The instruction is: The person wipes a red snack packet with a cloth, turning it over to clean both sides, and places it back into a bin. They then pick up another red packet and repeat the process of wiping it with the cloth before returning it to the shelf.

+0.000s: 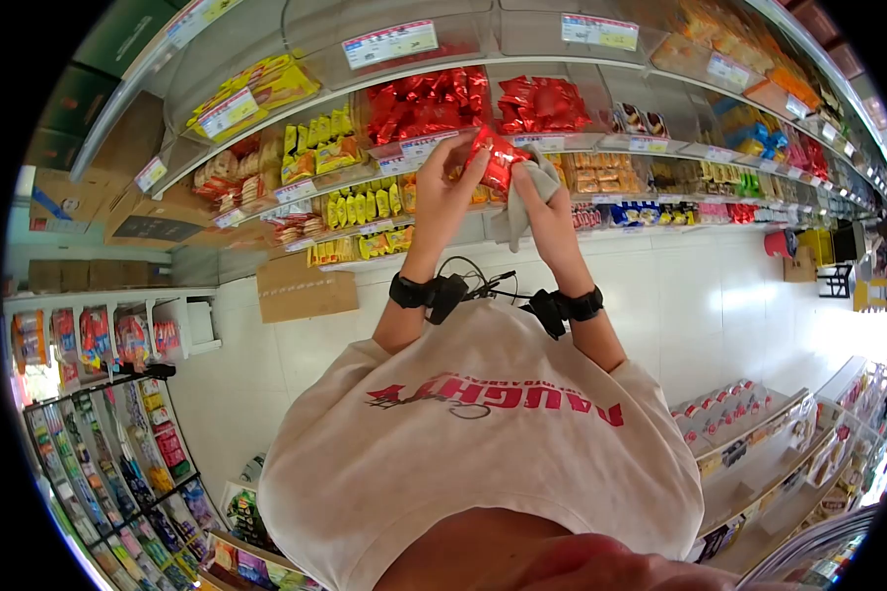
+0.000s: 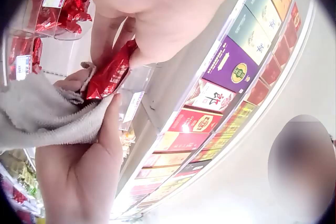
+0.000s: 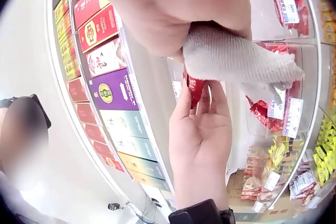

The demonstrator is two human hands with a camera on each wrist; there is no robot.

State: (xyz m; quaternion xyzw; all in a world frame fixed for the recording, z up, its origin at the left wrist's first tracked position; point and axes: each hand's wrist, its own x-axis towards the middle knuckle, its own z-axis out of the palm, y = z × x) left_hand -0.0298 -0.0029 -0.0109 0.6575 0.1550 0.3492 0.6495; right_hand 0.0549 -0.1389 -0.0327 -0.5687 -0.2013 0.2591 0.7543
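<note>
Between both hands, in front of the shelves, is a shiny red foil packet [image 1: 498, 161]. My left hand [image 1: 445, 187] pinches its left side, thumb on the near face. A grey ribbed cloth [image 1: 513, 219] is bunched in my right hand [image 1: 550, 215], which presses it against the packet's right end. In the left wrist view, the packet [image 2: 111, 74] slants from the left fingers down into a fold of the cloth [image 2: 63, 111]. The right wrist view shows the cloth [image 3: 236, 58] wrapped under the right fingers, with the packet partly hidden behind it.
Behind the hands, shelf bins hold red packets [image 1: 429, 103], more red packets [image 1: 542, 103] and yellow snack packs [image 1: 315, 148]. Price tags line the shelf edges. A flattened cardboard piece [image 1: 307, 288] lies on the floor. Boxed goods [image 2: 231, 66] stand on a shelf above.
</note>
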